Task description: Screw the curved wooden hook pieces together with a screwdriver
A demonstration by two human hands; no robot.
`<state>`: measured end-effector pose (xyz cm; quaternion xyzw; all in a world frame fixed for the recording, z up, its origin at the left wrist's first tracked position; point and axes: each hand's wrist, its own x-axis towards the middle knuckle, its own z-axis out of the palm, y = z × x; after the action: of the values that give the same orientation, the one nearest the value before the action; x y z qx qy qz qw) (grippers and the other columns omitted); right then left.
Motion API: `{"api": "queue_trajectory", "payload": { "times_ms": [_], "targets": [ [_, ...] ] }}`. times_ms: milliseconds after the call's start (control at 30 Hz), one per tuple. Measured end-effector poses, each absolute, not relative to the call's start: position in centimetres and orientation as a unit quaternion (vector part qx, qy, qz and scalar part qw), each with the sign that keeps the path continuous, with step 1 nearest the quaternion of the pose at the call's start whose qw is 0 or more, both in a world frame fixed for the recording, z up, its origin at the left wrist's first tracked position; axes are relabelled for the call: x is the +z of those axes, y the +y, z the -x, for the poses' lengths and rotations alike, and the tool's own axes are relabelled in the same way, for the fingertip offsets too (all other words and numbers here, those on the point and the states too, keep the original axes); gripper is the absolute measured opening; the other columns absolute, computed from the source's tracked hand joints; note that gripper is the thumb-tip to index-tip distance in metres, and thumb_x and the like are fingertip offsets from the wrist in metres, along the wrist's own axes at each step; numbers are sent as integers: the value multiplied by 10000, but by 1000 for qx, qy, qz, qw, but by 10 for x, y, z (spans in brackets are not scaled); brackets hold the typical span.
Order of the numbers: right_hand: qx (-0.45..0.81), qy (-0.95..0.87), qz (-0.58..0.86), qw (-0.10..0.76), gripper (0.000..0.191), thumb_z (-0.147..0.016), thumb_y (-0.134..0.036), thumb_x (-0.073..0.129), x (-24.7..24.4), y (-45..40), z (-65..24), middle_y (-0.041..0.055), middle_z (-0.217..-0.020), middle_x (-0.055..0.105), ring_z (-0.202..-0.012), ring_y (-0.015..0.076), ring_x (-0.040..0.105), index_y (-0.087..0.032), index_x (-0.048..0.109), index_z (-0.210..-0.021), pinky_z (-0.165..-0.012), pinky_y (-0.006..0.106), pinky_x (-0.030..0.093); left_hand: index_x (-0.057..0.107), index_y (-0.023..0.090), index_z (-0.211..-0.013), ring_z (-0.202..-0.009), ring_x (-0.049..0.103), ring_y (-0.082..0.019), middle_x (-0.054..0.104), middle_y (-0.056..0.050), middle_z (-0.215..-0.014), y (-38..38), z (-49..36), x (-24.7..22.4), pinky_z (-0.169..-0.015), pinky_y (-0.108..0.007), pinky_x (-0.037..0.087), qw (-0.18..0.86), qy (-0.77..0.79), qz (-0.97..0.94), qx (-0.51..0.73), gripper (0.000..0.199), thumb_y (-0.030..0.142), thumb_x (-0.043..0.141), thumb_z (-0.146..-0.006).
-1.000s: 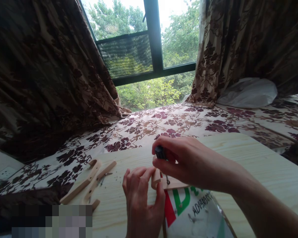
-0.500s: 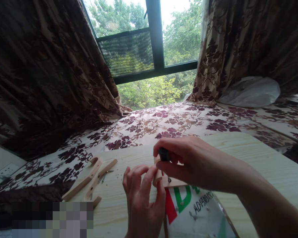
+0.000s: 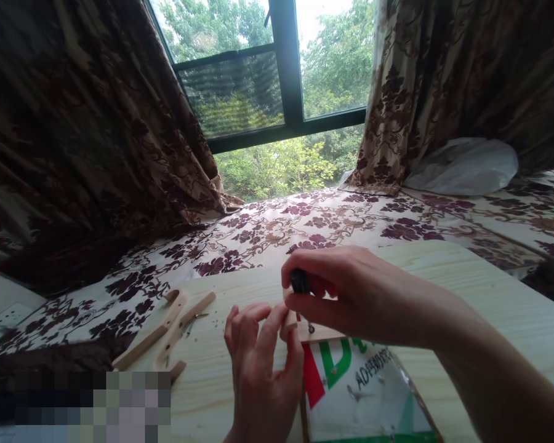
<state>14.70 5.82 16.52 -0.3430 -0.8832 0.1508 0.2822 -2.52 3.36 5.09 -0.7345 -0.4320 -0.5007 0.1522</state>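
My right hand is closed round a short black handle, held above a pale wooden piece. The handle's lower end is hidden by my fingers. Thumb and fingers of my left hand pinch that wooden piece from the near left side. A flat wooden bar with a dark screw or ring in it runs to the right, under my right hand. Below the bar lies a printed sheet in white, red and green.
Shaped wooden parts with holes lie left on the pale wooden board, beside several small metal pieces. Beyond are a flowered cloth, curtains, a window and a white plastic bag.
The whole view has shifted slightly, so everything appears a little further up and left. Both hands keep their hold, and the black handle looks slightly turned in my right hand.
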Motion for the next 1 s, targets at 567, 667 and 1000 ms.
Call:
{"api": "queue_trajectory", "payload": {
  "times_ms": [567, 667, 1000],
  "targets": [
    [126, -876, 377, 272, 156, -864, -286, 525, 162, 58, -142, -29, -644, 529, -546, 87, 375, -195, 488, -743, -522, 255, 252, 529, 197, -1128, -1009, 513, -195, 536, -55, -1015, 33, 26, 52, -1017, -542, 353, 149, -427, 740, -498, 363, 65, 581, -794],
    [109, -857, 420, 279, 209, -866, -337, 526, 159, 61, -140, -22, -622, 523, -543, 94, 376, -196, 467, -725, -525, 260, 256, 523, 197, -1153, -1010, 513, -197, 532, -57, -1021, 34, 29, 51, -1021, -544, 346, 158, -423, 742, -496, 384, 65, 579, -796],
    [150, -863, 394, 279, 185, -860, -301, 532, 162, 57, -143, -43, -626, 511, -557, 93, 367, -207, 462, -717, -513, 246, 252, 507, 189, -1167, -1014, 507, -206, 530, -60, -1017, 35, 30, 48, -1021, -539, 346, 164, -421, 747, -487, 419, 43, 584, -781]
  ]
}}
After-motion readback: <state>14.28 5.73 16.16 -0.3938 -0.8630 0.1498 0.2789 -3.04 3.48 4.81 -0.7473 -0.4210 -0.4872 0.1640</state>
